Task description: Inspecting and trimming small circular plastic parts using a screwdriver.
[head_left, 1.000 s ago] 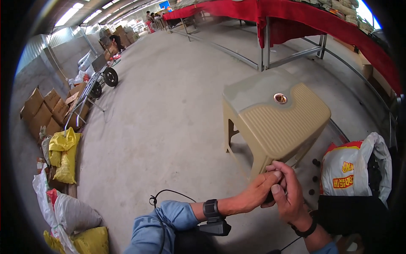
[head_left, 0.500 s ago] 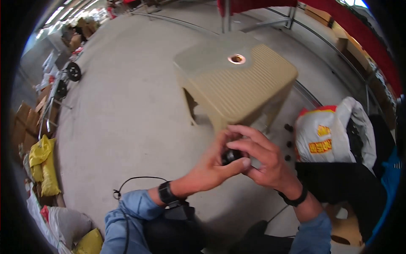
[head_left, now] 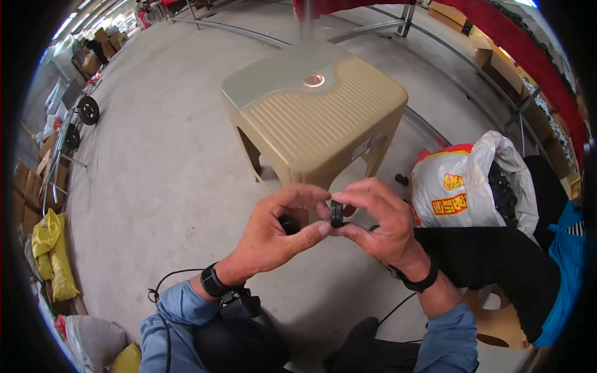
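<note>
Across the grey floor point(head_left: 161, 149) we start big: a beige stool point(head_left: 323, 109) stands just beyond the hands, ribbed over the nearer part of its seat, smooth and greyish behind! Over on the right, a white-and-red sack point(head_left: 457, 186) gapes open, dark pieces showing in its mouth. Now front and centre, the left hand point(head_left: 267, 230) curls, and the right hand point(head_left: 385, 224) comes face to face with it, finger and thumb pinching. Between their fingertips, a black disc point(head_left: 337, 214) stands on edge, gripped by the right; whether the left fingertips touch it, I cannot tell. And tucked inside the left hand, a black round piece point(head_left: 289, 224)!
</note>
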Available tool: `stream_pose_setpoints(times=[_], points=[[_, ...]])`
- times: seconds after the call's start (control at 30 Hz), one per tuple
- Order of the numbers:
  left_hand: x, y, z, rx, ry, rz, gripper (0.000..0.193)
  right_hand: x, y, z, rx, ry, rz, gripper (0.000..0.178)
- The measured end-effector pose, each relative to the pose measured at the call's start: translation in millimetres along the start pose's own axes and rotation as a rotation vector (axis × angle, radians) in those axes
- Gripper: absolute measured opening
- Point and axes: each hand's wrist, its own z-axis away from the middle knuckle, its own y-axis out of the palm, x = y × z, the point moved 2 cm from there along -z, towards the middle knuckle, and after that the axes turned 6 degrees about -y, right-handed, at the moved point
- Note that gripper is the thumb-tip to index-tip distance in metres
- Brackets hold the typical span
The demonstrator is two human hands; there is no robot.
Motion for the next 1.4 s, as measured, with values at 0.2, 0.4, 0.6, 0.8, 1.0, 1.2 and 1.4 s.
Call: stream_pose_setpoints(times=[0.2, 0.4, 0.6, 0.8, 1.0, 1.2, 1.4], points=[[-1, 1, -2, 0.049, -0.044, -0.057, 0.029, -1, -2, 2, -0.013, -0.027, 0.010, 0.055], [5, 1, 0, 0.037, -0.112, 0.079, 0.024, -1, 1, 6, -0.018, -0.026, -0.041, 0.058], [3, 3, -1, 0.002, -0.114, 0.136, 0.021, 8, -2, 2, 0.000, 0.025, -0.044, 0.037], [3, 3, 0, -0.008, -0.121, 0.108, 0.022, -11, -5, 12, 0.109, 0.185, 0.040, 0.019], [2, 2, 1, -0.011, -0.117, 0.124, 0.023, -5, 0, 9, 0.031, 0.436, -0.301, 0.012], [-1, 2, 2, -0.053, -0.102, -0.041, 0.027, -4, 1, 11, 0.033, 0.525, -0.657, 0.026], [-2, 6, 5, -0.077, 0.072, -0.295, 0.038, -2, 3, 9, 0.037, 0.395, -0.497, 0.035]])
